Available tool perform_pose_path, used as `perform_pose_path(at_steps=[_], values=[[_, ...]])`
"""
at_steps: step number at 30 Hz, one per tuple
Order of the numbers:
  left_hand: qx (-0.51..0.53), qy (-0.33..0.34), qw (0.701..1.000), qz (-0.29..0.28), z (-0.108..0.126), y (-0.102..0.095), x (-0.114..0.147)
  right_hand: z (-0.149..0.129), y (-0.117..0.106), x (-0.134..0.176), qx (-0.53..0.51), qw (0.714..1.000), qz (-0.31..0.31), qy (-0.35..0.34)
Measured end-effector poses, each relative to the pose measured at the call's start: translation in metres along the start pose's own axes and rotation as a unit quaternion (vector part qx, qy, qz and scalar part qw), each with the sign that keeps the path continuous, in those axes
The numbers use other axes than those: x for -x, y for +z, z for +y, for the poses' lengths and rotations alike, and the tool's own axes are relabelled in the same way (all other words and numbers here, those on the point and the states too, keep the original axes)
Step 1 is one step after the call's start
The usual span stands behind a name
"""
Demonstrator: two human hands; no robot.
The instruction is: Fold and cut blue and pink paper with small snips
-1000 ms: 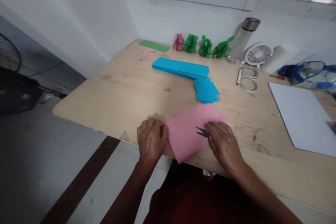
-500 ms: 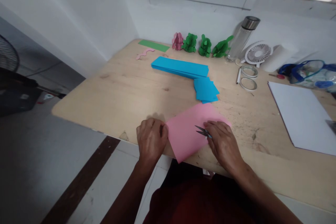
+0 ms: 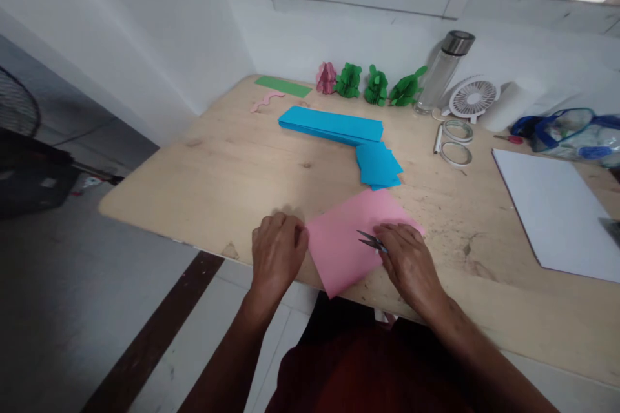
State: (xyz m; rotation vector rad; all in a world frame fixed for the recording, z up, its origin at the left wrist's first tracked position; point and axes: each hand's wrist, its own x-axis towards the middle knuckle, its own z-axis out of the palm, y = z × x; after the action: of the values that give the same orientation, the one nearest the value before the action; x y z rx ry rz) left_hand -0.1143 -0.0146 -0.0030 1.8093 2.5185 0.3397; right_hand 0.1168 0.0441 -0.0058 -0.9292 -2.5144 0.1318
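Observation:
A pink sheet of paper (image 3: 343, 242) lies at the front edge of the wooden table, one corner reaching past the edge. My left hand (image 3: 278, 248) is closed at its left corner, with thumb and curled fingers pinching the paper there. Over the sheet's right part, my right hand (image 3: 407, 261) is wrapped around a pair of small scissors (image 3: 372, 242). Their dark blades point left and stand slightly apart above the paper. The handles are mostly hidden by my fingers. Just beyond the sheet lie blue paper squares (image 3: 378, 164).
Behind are a stack of blue strips (image 3: 332, 124), a green strip (image 3: 282, 86) and green paper figures (image 3: 375, 85). A glass bottle (image 3: 443, 74), a small fan (image 3: 473, 98) and tape rolls (image 3: 456, 153) stand back right. A white board (image 3: 557, 213) lies on the right.
The view has shifted very slightly. Both hands, the scissors and the pink paper keep almost the same places.

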Motion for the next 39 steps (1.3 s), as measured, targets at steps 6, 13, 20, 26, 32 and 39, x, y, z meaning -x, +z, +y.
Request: perform_pose_path(at_steps=[6, 13, 20, 26, 32, 39], values=[[0.009, 0.005, 0.997, -0.077, -0.004, -0.009, -0.012, 0.001, 0.001, 0.001, 0.001, 1.0, -0.001, 0.0], [0.006, 0.006, 0.995, -0.099, 0.003, -0.017, -0.016, 0.003, 0.004, 0.004, 0.005, 1.0, 0.004, 0.0], [0.008, 0.013, 0.994, -0.109, 0.008, -0.021, -0.018, 0.004, 0.004, 0.006, 0.006, 1.0, -0.007, 0.005], [-0.008, 0.027, 0.995, -0.094, 0.009, -0.021, -0.012, 0.003, 0.005, 0.01, -0.007, 1.0, 0.011, 0.002], [-0.002, 0.027, 0.992, -0.12, 0.014, -0.029, -0.003, 0.001, 0.008, 0.012, 0.0, 0.999, 0.035, 0.0], [0.069, 0.009, 0.994, -0.084, 0.016, -0.027, 0.025, 0.002, 0.009, 0.017, -0.008, 0.998, 0.056, -0.011]])
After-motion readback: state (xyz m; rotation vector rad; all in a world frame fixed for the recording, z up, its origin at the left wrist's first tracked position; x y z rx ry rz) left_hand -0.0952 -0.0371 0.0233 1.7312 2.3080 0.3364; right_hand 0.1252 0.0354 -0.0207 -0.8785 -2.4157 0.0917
